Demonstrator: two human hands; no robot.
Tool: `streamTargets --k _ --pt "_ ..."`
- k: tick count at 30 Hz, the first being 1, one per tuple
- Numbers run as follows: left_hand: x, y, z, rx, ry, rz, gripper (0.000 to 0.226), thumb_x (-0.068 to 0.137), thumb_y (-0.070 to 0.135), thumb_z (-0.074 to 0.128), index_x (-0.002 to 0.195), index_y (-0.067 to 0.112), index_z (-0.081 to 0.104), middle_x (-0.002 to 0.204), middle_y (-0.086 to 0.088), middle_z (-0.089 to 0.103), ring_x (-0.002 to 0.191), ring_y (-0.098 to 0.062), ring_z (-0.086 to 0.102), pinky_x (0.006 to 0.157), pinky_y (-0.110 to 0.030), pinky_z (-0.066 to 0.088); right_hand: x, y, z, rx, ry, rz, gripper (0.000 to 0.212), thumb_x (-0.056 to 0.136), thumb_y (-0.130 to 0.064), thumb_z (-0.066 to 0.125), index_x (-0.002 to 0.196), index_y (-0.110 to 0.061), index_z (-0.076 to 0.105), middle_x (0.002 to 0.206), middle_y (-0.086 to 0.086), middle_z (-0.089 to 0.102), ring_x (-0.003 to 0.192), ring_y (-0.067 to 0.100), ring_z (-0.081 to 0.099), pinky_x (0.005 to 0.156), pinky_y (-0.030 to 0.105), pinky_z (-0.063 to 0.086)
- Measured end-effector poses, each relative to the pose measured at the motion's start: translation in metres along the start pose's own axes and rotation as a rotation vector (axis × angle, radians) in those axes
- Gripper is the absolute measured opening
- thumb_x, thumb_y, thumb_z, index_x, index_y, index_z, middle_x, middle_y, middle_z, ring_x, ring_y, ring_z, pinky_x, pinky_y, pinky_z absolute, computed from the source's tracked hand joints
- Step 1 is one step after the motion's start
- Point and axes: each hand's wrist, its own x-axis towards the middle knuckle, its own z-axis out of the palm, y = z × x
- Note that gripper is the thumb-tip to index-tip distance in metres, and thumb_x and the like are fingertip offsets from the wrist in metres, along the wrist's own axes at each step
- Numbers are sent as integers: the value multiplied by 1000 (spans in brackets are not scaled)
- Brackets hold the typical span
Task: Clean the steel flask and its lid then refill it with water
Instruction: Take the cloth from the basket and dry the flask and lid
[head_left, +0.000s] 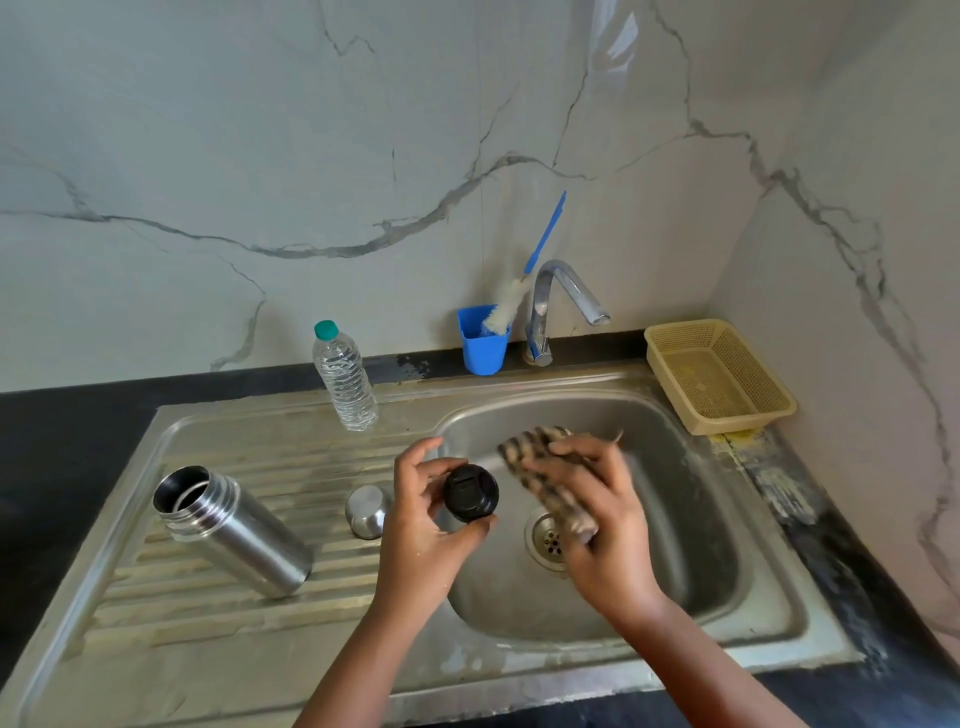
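**Lid wipe over basin**

Lower centre: left hand (421, 514) pinches the black lid (470, 493) by its rim, inner face up, probably to expose it for wiping. Right hand (587, 499) clutches a striped cloth (540, 457) just beside the lid, above the sink (675, 519) so drips fall in. Left of frame: flask (234, 530) stands open on the drainboard, steel, shiny; steel cap (368, 510) beside it. Further back: water bottle (344, 376), tap (558, 306), brush (519, 291).
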Motion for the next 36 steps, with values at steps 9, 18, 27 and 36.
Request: streamTargets --k 9,18,27,36 --pt "-2 9 5 154 -82 84 100 65 -1 88 132 47 30 110 14 70 106 -2 66 92 -15 47 1 19 7 -287 -205 -220 43 81 -9 76 122 -20 69 129 0 61 114 22 58 90 34 53" --pt "-3 9 11 234 -100 97 105 73 -3 81 130 64 24 110 17 66 103 3 63 86 -8 45 3 15 3 -359 -289 -411 36 85 -20 75 121 -22 69 129 2 62 112 25 58 85 33 55" --pt "4 8 12 259 -104 117 107 70 -3 82 126 67 24 106 15 67 101 3 64 84 -9 44 6 14 8 -436 -221 -377 36 82 -15 74 117 -21 71 121 0 65 99 24 59 79 32 54" --pt "4 7 15 256 -90 129 101 75 -6 77 126 64 24 108 13 67 99 0 65 84 -10 46 7 18 9 -398 -301 -550 25 92 -18 71 117 -14 71 132 1 63 132 31 50 105 46 45"
